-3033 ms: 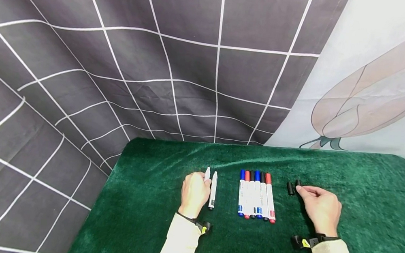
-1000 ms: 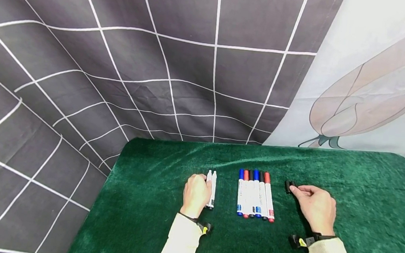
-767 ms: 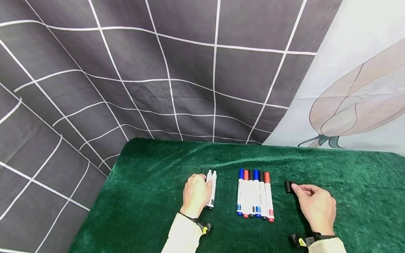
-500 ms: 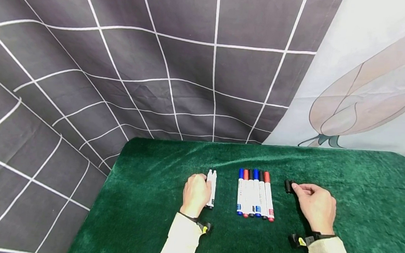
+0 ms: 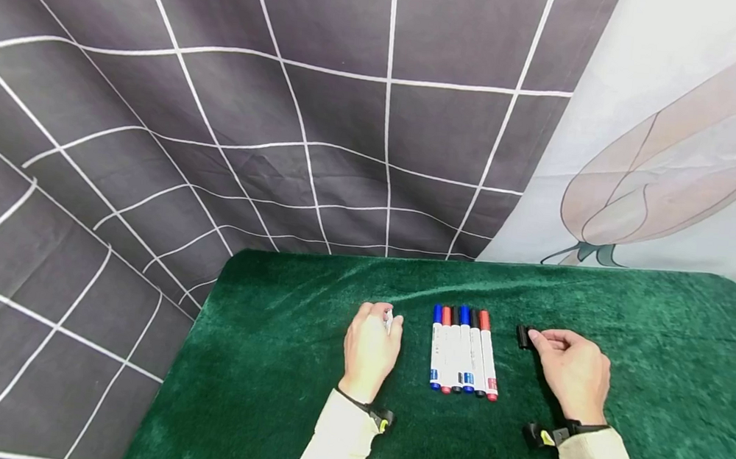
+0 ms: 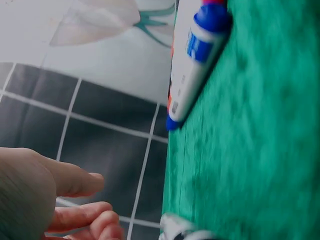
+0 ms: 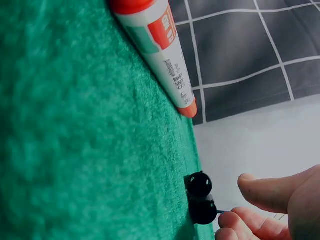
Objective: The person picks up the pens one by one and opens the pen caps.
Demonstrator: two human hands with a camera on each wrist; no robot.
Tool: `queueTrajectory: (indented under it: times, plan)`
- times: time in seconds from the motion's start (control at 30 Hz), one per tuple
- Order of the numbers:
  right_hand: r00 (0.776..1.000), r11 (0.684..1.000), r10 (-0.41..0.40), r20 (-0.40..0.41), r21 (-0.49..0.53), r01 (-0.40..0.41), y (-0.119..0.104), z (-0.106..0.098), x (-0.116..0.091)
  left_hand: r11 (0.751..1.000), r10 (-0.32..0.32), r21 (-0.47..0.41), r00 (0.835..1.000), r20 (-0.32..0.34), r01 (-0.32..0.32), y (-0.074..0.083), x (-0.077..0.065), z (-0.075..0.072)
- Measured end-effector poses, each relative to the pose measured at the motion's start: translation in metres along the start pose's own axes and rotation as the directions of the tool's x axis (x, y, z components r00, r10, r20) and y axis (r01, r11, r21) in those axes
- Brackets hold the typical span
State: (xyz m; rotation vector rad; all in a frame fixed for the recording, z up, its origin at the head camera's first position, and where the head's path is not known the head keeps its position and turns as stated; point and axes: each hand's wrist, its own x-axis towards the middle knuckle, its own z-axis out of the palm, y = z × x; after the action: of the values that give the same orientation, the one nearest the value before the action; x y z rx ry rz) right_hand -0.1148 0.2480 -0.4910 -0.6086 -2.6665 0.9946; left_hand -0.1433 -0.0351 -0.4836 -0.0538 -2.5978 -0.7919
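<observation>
In the head view my left hand (image 5: 371,348) is over the two capless white markers (image 5: 389,320), hiding most of them. The left wrist view has its thumb and fingers apart with nothing between them; blurred white marker ends (image 6: 175,227) lie on the cloth beside them. My right hand (image 5: 574,367) is at two black marker caps (image 5: 522,337) that lie side by side. The right wrist view puts its fingertips against the lower black cap (image 7: 202,212), while the thumb (image 7: 265,190) stands off.
Between the hands lies a row of several capped markers (image 5: 462,357) in blue, red and black, on the green cloth (image 5: 275,368). A grey gridded curtain (image 5: 326,107) hangs behind the table, with a white patterned one (image 5: 616,135) at the right.
The two capless markers came together from apart, as did the black caps. In the last half second my left hand has shifted right over the markers. My right hand stays nearly still.
</observation>
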Motion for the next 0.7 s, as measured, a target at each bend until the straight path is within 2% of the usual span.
queueTrajectory:
  times: [0.13,0.3,0.5,0.7]
  plan:
    - [1.000,1.000,-0.018,-0.022,0.014,0.018,-0.005,0.001,-0.003,0.998,0.010,-0.055,0.998,0.055,-0.007,0.009,-0.005,0.004]
    - [0.997,0.997,-0.062,-0.046,0.035,0.063,-0.012,0.003,-0.006,0.998,0.019,-0.060,0.990,0.141,-0.010,0.015,-0.014,0.011]
    - [0.991,0.991,-0.118,-0.059,0.063,0.121,-0.020,0.006,-0.010,0.998,0.044,-0.048,0.982,0.186,-0.036,0.020,-0.020,0.016]
    - [0.986,0.982,-0.161,-0.035,0.090,0.163,-0.030,0.011,-0.018,0.999,0.034,-0.049,0.971,0.237,-0.023,0.026,-0.023,0.019]
